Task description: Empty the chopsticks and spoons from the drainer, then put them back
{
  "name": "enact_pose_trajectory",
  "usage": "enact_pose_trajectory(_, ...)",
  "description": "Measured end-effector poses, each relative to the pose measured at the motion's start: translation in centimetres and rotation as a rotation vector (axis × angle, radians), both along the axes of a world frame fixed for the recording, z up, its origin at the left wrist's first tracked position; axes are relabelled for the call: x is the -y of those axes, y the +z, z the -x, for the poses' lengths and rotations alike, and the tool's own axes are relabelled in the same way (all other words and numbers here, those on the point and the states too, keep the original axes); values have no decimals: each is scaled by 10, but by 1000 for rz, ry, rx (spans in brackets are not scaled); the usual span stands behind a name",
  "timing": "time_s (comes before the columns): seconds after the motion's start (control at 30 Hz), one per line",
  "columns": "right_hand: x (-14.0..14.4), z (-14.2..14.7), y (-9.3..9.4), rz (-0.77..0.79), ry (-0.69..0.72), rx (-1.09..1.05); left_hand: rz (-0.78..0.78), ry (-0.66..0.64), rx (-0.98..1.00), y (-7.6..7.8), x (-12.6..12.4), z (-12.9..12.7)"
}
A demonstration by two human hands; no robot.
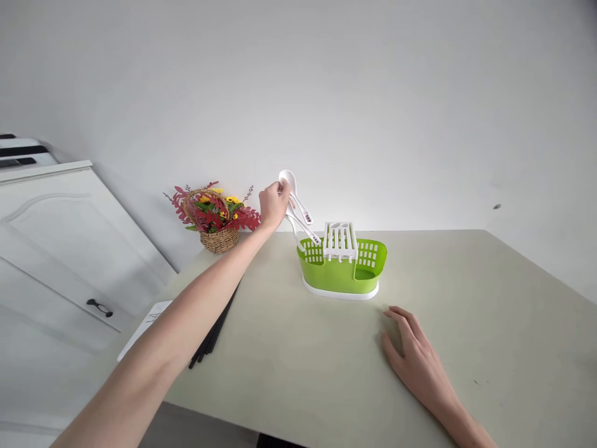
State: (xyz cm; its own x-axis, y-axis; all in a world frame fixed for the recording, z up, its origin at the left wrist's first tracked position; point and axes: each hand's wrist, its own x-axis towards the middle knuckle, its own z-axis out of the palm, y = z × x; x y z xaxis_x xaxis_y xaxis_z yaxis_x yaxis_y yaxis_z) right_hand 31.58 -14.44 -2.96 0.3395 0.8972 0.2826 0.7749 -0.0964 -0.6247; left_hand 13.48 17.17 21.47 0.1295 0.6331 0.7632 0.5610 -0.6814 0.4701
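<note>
My left hand [274,202], thumb and fingers closed, grips a white spoon [300,204] above the left end of a green basket [336,277]. The spoon's bowl points up and its handle slants down to the right. More white spoon handles [306,229] show below the hand, over the basket's left compartment; whether they are held or rest in the basket I cannot tell. A white slotted rack [341,241] spans the basket's middle. My right hand [413,351] lies on the table, fingers apart and holding nothing, in front of the basket's right end.
Dark chopsticks [218,330] and a white flat object [144,325] lie on the table [289,361], partly behind my left forearm. A wicker basket of artificial flowers [219,240] stands at the back left. A white cabinet [65,249] adjoins the left edge; a wall rises behind.
</note>
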Motion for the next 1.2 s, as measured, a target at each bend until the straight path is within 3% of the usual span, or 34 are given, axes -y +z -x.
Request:
enact_pose_trajectory(0.13, 0, 0, -3, -34, 5, 15, -3, 167, 27, 10, -6, 28)
enact_pose_trajectory(0.27, 0, -1, -7, -47, 8, 26, 113, 229, -34, 5, -2, 62)
enact_pose_trajectory(0.37, -1, -1, -10, -39, 10, 32, 256, 215, -197, -12, 8, 88)
enact_pose_trajectory(0.6, 1, -1, -11, -26, 11, 52, 498, 115, -466, -77, 28, 141)
enact_pose_trajectory(0.73, 2, -2, -11, -33, 15, 63, 628, 35, -572, -104, 30, 161)
enact_pose_trajectory(1.2, 2, -3, -11, -31, 12, 65, 771, -59, -735, -148, 36, 180)
